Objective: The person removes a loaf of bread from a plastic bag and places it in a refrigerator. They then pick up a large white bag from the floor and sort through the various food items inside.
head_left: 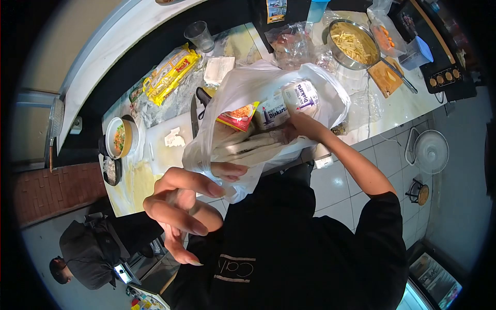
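Observation:
A white plastic bag (330,85) stands open in front of me. Inside lie white packs printed "Kwetiow Djakarta" (274,112), a red and yellow noodle packet (238,117) and pale, clear-wrapped packs (250,147). My right hand (304,127) reaches in over the bag's near right side. It is closed at the lower edge of a second kwetiow pack (301,98), and its fingertips are partly hidden. At the bag's near left rim, my left hand (186,206) pinches the plastic between thumb and index finger. Its other fingers curl loosely outside.
Left of the bag are a yellow packet (170,75), a bowl of chopped vegetables (125,138) and a clear cup (199,36). To the right stand a metal bowl of cut strips (336,51), a cutting board (385,77) and a knife (405,81). Another person (93,253) is at lower left.

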The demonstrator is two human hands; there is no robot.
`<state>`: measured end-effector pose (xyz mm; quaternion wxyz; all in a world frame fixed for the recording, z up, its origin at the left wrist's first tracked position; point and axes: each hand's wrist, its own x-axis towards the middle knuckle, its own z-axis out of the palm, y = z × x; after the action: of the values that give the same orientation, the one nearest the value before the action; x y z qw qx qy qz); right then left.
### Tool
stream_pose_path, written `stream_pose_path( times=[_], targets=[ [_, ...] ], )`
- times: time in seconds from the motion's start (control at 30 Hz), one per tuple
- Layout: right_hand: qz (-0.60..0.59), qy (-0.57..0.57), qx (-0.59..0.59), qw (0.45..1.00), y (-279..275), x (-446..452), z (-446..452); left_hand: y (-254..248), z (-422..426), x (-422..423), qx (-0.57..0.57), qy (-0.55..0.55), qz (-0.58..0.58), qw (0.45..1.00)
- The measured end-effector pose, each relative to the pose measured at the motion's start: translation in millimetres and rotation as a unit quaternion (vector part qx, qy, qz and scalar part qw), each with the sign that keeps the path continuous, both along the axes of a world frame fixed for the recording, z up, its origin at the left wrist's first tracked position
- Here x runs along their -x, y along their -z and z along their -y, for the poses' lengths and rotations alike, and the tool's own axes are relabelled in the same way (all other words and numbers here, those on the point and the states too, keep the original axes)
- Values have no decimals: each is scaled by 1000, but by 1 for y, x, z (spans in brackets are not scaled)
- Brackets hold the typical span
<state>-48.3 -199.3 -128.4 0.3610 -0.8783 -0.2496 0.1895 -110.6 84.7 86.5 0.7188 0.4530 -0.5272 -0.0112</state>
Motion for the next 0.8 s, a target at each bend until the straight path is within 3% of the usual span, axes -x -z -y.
stream_pose_path(
  times=[0.03,0.1,0.23,0.3,0.43,0.5,0.57,0.63,0.7,0.77,0.8],
  targets=[
    [2,0,0,1000,-1,0,0,0,0,0,0,0,2,1000],
    [-113,75,-102,985,-6,3,-2,0,0,3,18,-19,2,1000],
    [-133,93,-122,979,-2,8,-3,-1,-2,3,-36,-2,-34,999],
    [-40,87,-120,988,-2,11,-3,3,0,-1,-3,23,6,1000],
    [7,98,-123,988,-26,7,8,-6,-7,0,-1,21,2,1000],
    [32,130,-28,991,-61,8,12,-8,-19,3,-8,-20,-10,1000],
    [81,124,-33,988,-75,5,15,-7,-27,4,-1,-26,-10,1000],
    [132,113,36,984,-86,5,18,-8,-31,7,3,-11,-29,1000],
    [129,137,11,982,-86,3,26,-6,-30,7,41,-7,-44,998],
    [294,256,21,920,-84,-11,39,-3,-35,9,78,0,-55,995],
    [275,287,-4,918,-101,-13,40,1,-42,13,61,-16,-64,996]
  ],
)
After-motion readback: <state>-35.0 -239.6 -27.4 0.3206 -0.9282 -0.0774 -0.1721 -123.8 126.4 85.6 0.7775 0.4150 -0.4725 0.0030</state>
